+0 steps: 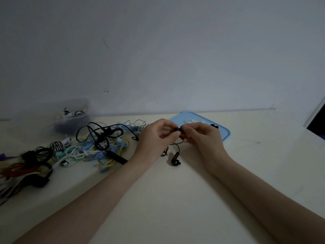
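Note:
Both my hands meet over the table just in front of a blue lid. My left hand [158,136] and my right hand [202,134] pinch a small black earbud [178,129] between their fingertips. Its thin black cable runs down from the hands to a second black earbud [175,160] that lies on the table below them. The part of the cable inside my hands is hidden.
A tangle of black, white, blue and yellow earphone cables [98,143] lies to the left. Further left are more bundled earphones [26,164]. A clear plastic tub [70,120] of earphones stands by the wall. The blue lid [223,131] holds small white and black ear tips.

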Demonstrator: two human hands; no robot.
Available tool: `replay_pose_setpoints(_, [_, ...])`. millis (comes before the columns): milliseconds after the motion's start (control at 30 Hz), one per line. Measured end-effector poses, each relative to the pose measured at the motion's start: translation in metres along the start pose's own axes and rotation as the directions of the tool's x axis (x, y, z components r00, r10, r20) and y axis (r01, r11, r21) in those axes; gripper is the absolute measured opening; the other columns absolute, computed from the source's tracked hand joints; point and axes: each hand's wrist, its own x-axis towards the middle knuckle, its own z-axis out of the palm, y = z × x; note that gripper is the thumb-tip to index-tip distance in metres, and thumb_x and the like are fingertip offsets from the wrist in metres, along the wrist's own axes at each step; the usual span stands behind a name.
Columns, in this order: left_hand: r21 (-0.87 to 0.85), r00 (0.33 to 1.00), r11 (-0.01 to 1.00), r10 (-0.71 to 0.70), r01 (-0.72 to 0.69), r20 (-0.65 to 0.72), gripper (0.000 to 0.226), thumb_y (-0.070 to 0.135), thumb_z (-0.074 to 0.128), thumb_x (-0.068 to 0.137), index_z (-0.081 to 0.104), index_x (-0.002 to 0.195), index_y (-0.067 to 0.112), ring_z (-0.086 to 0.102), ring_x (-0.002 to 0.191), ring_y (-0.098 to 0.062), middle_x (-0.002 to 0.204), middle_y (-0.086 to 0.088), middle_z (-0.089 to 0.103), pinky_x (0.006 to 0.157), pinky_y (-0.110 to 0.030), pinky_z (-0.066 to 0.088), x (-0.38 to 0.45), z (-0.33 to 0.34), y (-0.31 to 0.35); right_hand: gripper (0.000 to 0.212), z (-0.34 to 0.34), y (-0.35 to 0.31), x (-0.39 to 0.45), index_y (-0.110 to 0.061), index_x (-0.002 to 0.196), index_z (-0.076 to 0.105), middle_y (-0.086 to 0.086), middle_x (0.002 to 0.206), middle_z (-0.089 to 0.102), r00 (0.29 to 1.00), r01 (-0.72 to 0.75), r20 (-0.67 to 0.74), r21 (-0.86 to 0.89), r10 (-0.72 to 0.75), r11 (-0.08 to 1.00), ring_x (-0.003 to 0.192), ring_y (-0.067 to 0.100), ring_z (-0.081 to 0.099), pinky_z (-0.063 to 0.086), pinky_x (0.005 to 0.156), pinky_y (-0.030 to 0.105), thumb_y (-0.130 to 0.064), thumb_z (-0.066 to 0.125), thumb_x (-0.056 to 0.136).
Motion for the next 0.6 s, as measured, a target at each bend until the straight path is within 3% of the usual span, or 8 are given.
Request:
replay_pose_setpoints(300, [0.009, 0.999, 0.999, -0.039, 0.038, 0.019, 0.015, 0.007, 0.072, 0.078, 0.063, 0.085, 0.016, 0.068, 0.077, -0.016, 0.08, -0.001, 0.069, 0.078, -0.029, 0.056, -0.0018, -0.0019, 0.0025, 0.015, -0.0044, -0.0016, 0.0007, 0.0, 0.083, 0.071, 0.004, 0.069, 0.068, 0.996, -0.043, 0.085, 0.021, 0.042, 0.999, 0.07, 0.013, 0.064, 0.05, 0.063, 0.018, -0.006, 0.059, 0.088])
replay_pose_setpoints(433, [0.001, 0.999, 1.0, -0.006, 0.006, 0.044, 0.018, 0.006, 0.07, 0.079, 0.063, 0.083, 0.022, 0.065, 0.075, -0.005, 0.08, 0.004, 0.068, 0.076, -0.02, 0.053, -0.0033, -0.003, 0.0037, 0.012, -0.008, -0.0042, 0.0001, 0.001, 0.083, 0.07, 0.006, 0.07, 0.067, 0.992, -0.082, 0.102, 0.065, 0.075, 0.994, 0.064, 0.01, 0.062, 0.05, 0.065, 0.018, -0.004, 0.059, 0.087])
replay_pose_setpoints(600, [-0.025, 0.998, 1.0, 0.002, 0.0, 0.065, 0.023, 0.003, 0.067, 0.081, 0.065, 0.084, 0.025, 0.066, 0.076, -0.005, 0.082, 0.003, 0.069, 0.075, -0.016, 0.05, -0.003, -0.0068, 0.0036, 0.01, -0.009, -0.0028, 0.0005, 0.0, 0.086, 0.069, 0.005, 0.07, 0.067, 0.975, -0.161, 0.179, 0.189, 0.128, 0.969, 0.063, 0.009, 0.06, 0.052, 0.067, 0.016, -0.001, 0.06, 0.082])
